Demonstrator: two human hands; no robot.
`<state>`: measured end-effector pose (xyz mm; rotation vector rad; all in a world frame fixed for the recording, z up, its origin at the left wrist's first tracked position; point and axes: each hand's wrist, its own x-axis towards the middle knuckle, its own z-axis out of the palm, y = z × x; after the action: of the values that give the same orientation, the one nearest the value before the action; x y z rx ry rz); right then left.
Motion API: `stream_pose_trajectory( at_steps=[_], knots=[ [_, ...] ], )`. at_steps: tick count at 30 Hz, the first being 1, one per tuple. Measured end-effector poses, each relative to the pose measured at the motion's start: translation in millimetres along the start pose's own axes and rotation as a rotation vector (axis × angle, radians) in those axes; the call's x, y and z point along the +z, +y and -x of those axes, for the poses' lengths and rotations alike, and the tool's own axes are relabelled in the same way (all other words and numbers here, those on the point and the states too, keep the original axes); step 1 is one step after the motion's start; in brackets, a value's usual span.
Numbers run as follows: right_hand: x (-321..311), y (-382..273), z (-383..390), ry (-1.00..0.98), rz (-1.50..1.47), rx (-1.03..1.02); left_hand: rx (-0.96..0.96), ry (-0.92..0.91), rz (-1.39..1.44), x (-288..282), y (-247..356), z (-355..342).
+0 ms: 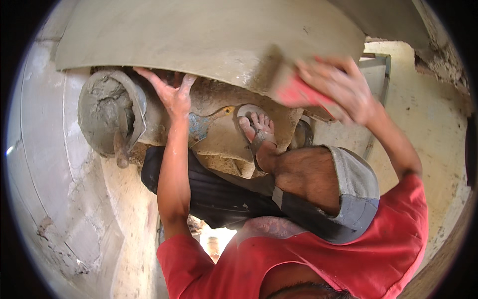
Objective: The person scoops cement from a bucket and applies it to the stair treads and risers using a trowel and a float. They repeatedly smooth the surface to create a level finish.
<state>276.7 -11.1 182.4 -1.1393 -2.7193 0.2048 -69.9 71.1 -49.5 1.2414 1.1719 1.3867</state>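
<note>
My left hand is open, its fingers spread and reaching up against the lower edge of a grey plastered surface. Some of those fingertips pass behind the edge and are hidden. Blurred by motion, my right hand grips a red float, which lies against the plaster near its lower right edge. Left of my left hand stands a bucket of wet mortar. A tool's wooden handle sticks out over the bucket's near side. Between my hands lies a flat brush with a wooden handle.
My sandalled foot rests on a mortar-stained board below the plastered surface. A grey wall rises on the left. At the right, a metal frame stands beside a pale panel.
</note>
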Motion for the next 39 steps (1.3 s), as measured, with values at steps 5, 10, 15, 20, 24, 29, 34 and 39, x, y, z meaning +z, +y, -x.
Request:
stream_pose_trajectory(
  at_steps=[5, 10, 15, 20, 24, 29, 34, 39],
  knots=[
    [69, 13, -124, 0.121, -0.08, -0.16, 0.101, -0.035, 0.03, 6, 0, -2],
    [49, 11, -65, -0.151, -0.098, -0.152, -0.009, 0.015, 0.053, 5, 1, 2],
    [-10, -4, 2, -0.314, -0.047, -0.117, -0.026, 0.025, -0.032, 2, 1, 2],
    [-57, 14, -41, -0.26, -0.039, -0.067, 0.039, 0.06, -0.073, 0, -2, -6],
    [-16, 40, -190, 0.042, 0.014, -0.221, 0.087, 0.051, -0.106, -7, -4, -13],
    [65, 40, -439, 0.074, 0.076, -0.317, 0.073, 0.055, -0.192, -9, -9, -14],
    [84, 41, -526, -0.061, 0.318, -0.401, 0.062, 0.042, -0.145, -6, -8, -14],
    [64, 61, -384, -0.212, -0.036, -0.389, 0.073, 0.037, -0.155, -9, -3, -16]
  ],
)
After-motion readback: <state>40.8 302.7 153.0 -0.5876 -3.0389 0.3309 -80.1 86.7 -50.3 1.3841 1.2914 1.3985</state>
